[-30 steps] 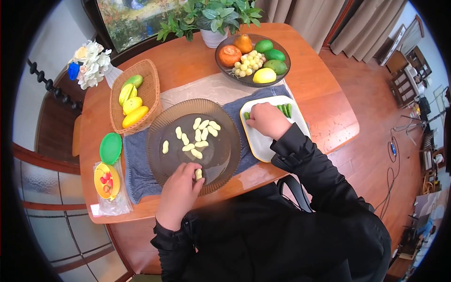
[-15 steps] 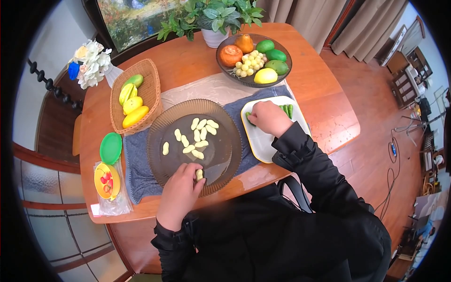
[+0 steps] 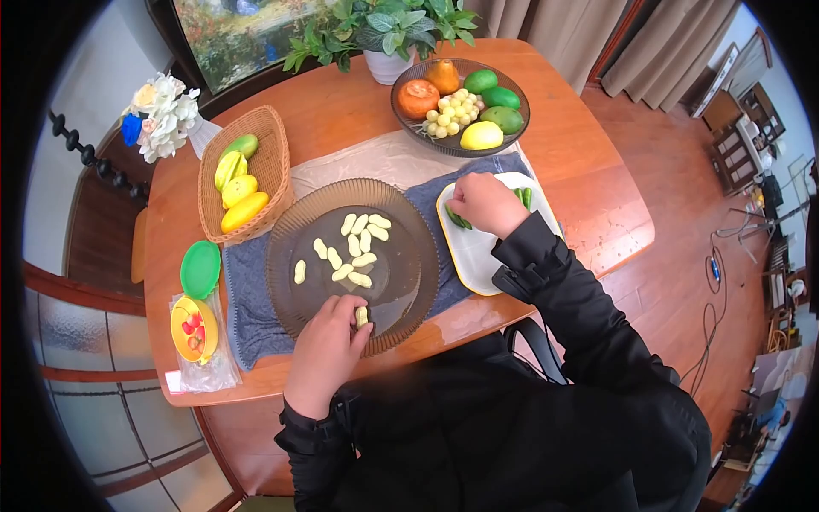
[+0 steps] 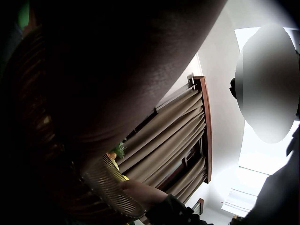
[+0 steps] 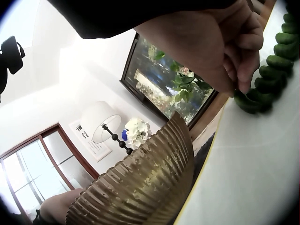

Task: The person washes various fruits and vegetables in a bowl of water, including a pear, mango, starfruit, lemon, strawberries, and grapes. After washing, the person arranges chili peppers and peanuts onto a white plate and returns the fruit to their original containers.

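My left hand [image 3: 327,341] pinches a pale peanut [image 3: 362,317] at the near rim of a brown ribbed glass bowl [image 3: 286,299]. Several more peanuts [image 3: 354,245] lie spread across the bowl's middle. To the right, my right hand [image 3: 486,203] is over a white tray with a yellow rim [image 3: 478,264]. Its thumb and fingertips pinch the end of a small dark green pod-like piece [image 5: 251,104]. More green pieces [image 5: 283,50] form a row along the tray, partly hidden by this hand in the head view.
A wicker basket [image 3: 277,158] with yellow and green fruit stands at the left, beyond a green lid [image 3: 200,267] and a yellow bowl of small red items [image 3: 176,328]. A dark fruit bowl [image 3: 401,128] sits at the back right. Blue cloth [image 3: 247,294] lies beneath the glass bowl.
The right hand has shifted slightly toward the tray's far side, and more green shows below its fingertips. The upper peanuts have drifted a little left in the bowl. My left hand keeps its place.
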{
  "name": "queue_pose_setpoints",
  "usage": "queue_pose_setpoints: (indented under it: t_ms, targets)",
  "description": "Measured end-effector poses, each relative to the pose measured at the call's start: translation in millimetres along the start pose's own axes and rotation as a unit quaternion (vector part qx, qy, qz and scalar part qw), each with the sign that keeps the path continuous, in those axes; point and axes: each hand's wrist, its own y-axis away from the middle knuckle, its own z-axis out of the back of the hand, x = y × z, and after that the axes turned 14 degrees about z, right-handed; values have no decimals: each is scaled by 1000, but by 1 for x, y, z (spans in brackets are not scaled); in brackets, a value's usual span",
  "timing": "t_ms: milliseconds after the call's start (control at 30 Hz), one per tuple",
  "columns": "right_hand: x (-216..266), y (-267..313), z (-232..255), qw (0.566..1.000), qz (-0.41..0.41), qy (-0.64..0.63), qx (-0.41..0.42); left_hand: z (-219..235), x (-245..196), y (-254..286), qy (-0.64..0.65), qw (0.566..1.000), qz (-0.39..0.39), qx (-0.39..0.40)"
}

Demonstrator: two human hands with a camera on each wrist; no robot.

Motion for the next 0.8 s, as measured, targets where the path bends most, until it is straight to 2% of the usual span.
queue_pose_setpoints:
  t_ms: [167,233,300,367,400,433,533,633,700,800]
  targets:
    - [13,14,16,999,-19,-2,-30,0,1,1,8,1000,10,1]
    - [7,33,26,995,-34,-28,-92,0,0,0,5,1000,13,-2]
    - [-3,53,31,994,-20,-10,-108,1,-4,-2,18,1000,17,4]
    - [-3,75,34,994,-71,80,-10,0,-6,-4,28,999,17,9]
    - [-10,87,25,990,-58,129,-7,-2,-5,-4,36,999,20,-4]
    - [-12,94,16,990,-67,124,-17,-3,-4,-4,40,999,20,-18]
    - [-6,104,4,990,-71,117,18,-8,-3,-4,12,999,10,-45]
    - [-10,103,-18,992,-92,91,1,-12,-5,-1,-9,996,-6,-84]
    - [1,105,-25,992,-82,86,-38,-13,-7,1,22,994,15,-110]
    - [18,100,-33,996,-20,48,-67,-15,0,-2,31,993,-1,-115]
